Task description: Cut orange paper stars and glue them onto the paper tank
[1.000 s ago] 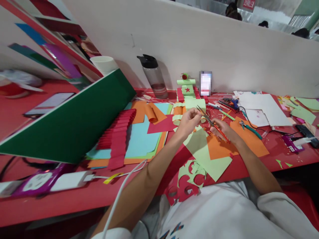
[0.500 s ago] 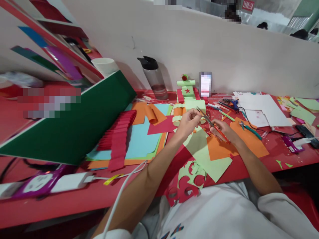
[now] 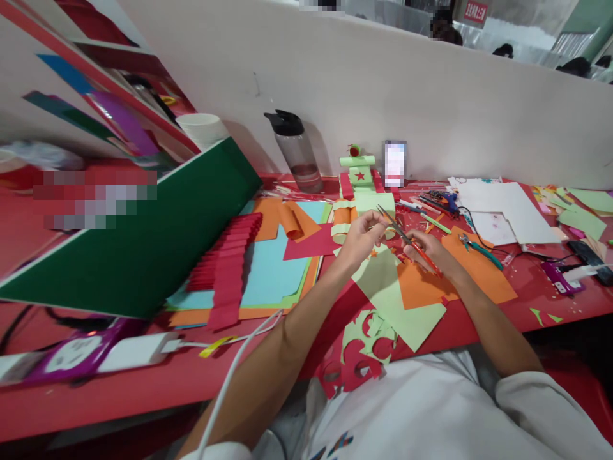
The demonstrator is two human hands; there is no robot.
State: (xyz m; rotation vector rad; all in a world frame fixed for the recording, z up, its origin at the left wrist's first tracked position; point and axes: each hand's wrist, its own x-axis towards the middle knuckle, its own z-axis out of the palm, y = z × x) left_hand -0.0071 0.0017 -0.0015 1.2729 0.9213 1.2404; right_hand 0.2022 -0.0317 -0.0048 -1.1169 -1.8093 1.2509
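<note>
My right hand [image 3: 425, 250] is closed round the red handles of a pair of scissors [image 3: 412, 241], whose blades point up and to the left. The blades pass beside the fingertips of my left hand [image 3: 366, 233], which are pinched together; whatever small piece they hold is too small to make out. Behind my hands stands a paper model [image 3: 363, 185] of pale green, orange and red rolls with a red star. Below them lie pale green paper [image 3: 393, 294] and orange paper [image 3: 424, 284]. Cut-out green scraps [image 3: 366, 335] lie close to my body.
A green board [image 3: 158, 223] leans at left beside pleated red paper [image 3: 225, 262] and stacked coloured sheets. A bottle [image 3: 297, 153] and a phone [image 3: 394, 163] stand by the wall. Pliers [image 3: 481, 251], white sheets [image 3: 527, 207] and a power strip [image 3: 562, 279] lie at right. A white cable [image 3: 230, 377] crosses my left arm.
</note>
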